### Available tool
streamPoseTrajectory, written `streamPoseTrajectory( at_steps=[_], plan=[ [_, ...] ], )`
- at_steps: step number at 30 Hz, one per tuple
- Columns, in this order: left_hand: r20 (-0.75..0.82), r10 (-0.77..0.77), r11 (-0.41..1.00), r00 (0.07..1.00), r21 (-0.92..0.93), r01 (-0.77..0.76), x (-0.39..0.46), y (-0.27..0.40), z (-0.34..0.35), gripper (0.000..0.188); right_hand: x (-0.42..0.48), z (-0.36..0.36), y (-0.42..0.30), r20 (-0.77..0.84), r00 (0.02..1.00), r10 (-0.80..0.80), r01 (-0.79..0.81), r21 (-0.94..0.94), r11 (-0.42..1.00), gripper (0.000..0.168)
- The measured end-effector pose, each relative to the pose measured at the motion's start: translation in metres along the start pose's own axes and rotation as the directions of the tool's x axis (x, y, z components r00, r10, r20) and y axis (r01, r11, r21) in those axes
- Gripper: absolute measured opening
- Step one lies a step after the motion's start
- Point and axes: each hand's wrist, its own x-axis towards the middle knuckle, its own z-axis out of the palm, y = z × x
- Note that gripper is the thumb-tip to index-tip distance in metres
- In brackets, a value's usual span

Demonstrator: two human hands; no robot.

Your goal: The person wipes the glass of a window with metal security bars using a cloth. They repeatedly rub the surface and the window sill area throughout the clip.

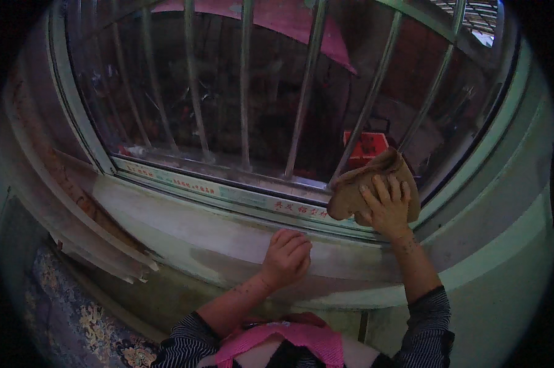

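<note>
My right hand (pixel 387 207) presses a folded brown cloth (pixel 350 191) flat against the lower right corner of a window pane (pixel 221 101); its fingers are spread over the cloth. The cloth also overlaps the lower metal window frame (pixel 244 198), which bears red writing. My left hand (pixel 287 255) is curled with its knuckles up, over the pale window sill (pixel 175 225) just left of the cloth. Nothing shows in it, though its palm is hidden.
Upright metal bars (pixel 245 87) stand behind the glass. Beyond them are a red box (pixel 366 145) and a pink sheet (pixel 281 18). Pale curved panels or gathered material (pixel 102 248) stand at the left, above a dark floral fabric (pixel 93 322).
</note>
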Motion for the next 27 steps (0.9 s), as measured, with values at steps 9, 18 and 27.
streamPoseTrajectory(
  at_steps=[9, 18, 27],
  plan=[
    [-0.017, -0.015, 0.999, 1.000, -0.032, 0.015, -0.001, -0.008, 0.008, 0.022, 0.103, -0.106, 0.083, -0.235, 0.916, 0.326, -0.367, -0.161, 0.916, 0.075],
    [-0.008, -0.018, 0.999, 1.000, -0.048, 0.018, -0.005, -0.003, 0.004, 0.021, 0.109, -0.089, 0.085, -0.445, 0.849, 0.283, -0.349, -0.072, 0.934, 0.080],
    [-0.017, 0.033, 0.999, 0.999, -0.026, -0.033, -0.004, -0.003, 0.000, 0.022, -0.001, -0.007, 0.001, 0.011, 0.999, -0.039, 0.039, -0.019, 0.999, 0.065]
  ],
)
